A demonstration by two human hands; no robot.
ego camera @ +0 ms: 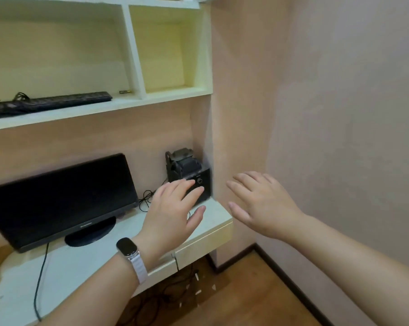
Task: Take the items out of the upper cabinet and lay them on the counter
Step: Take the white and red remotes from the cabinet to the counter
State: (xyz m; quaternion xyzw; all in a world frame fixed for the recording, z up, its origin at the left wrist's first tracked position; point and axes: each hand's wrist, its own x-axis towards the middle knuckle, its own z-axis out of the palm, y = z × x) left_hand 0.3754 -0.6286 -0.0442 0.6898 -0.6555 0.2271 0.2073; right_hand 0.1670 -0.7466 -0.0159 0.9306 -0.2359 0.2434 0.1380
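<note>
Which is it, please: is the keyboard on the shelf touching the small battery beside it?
Apart: the head view shows bare shelf between the keyboard and the battery.

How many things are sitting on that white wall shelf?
2: a flat black keyboard in the left compartment, and a small metallic cylinder, perhaps a battery, just right of it. More may hide above the frame.

The person is wearing a fitness band [127, 247] on the left wrist; its oblong black face is gleaming; a silver metal link is joining it to a pale ribbed strap [139, 270]; the left hand [173, 212] and right hand [262, 204] are showing bare, as are both forearms.
</note>
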